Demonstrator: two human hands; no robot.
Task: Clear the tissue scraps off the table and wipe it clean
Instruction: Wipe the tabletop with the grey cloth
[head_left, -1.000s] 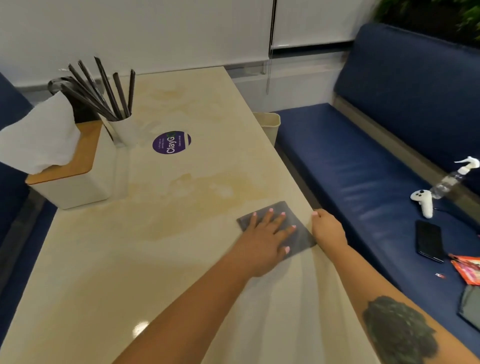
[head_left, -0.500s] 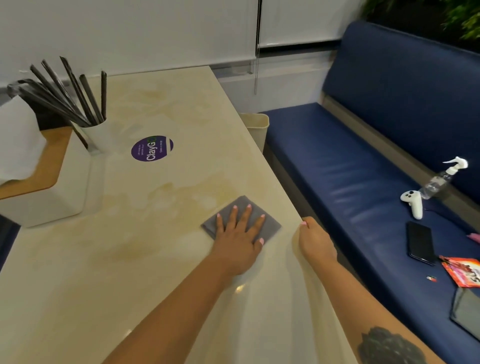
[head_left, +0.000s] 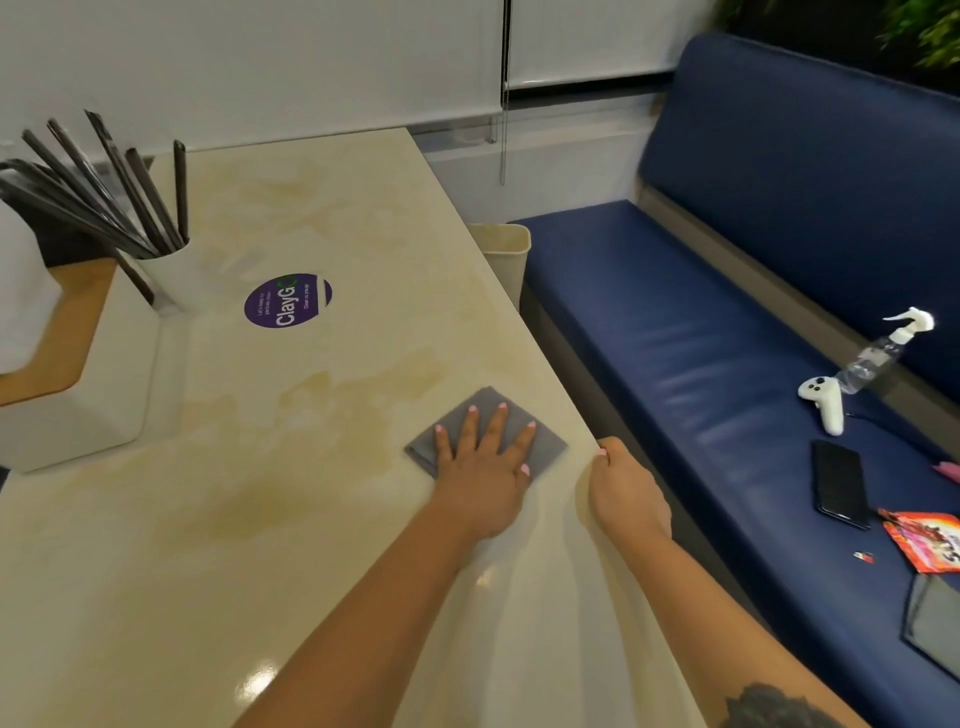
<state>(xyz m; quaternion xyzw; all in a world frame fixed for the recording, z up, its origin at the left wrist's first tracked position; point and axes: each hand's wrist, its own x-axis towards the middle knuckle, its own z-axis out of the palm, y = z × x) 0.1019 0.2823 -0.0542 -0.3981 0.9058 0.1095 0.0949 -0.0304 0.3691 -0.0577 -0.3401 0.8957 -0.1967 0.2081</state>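
My left hand (head_left: 483, 478) lies flat with spread fingers on a folded grey cloth (head_left: 549, 444) and presses it onto the cream table (head_left: 260, 519), close to the right edge. My right hand (head_left: 628, 493) grips that table edge just right of the cloth, thumb on top and fingers curled under. I see no tissue scraps on the tabletop. Faint yellowish blotches show on the surface around the cloth.
A white tissue box (head_left: 78, 389) with a wooden lid and a cup of black straws (head_left: 166, 275) stand at the left, near a purple sticker (head_left: 287, 300). A beige bin (head_left: 501, 254) sits beside the table. The blue bench (head_left: 675, 338) holds a spray bottle (head_left: 878, 353), a controller (head_left: 823, 400) and a phone (head_left: 841, 483).
My left hand has slid the cloth leftward, away from the table edge and my right hand. The right hand has kept its hold on the edge.
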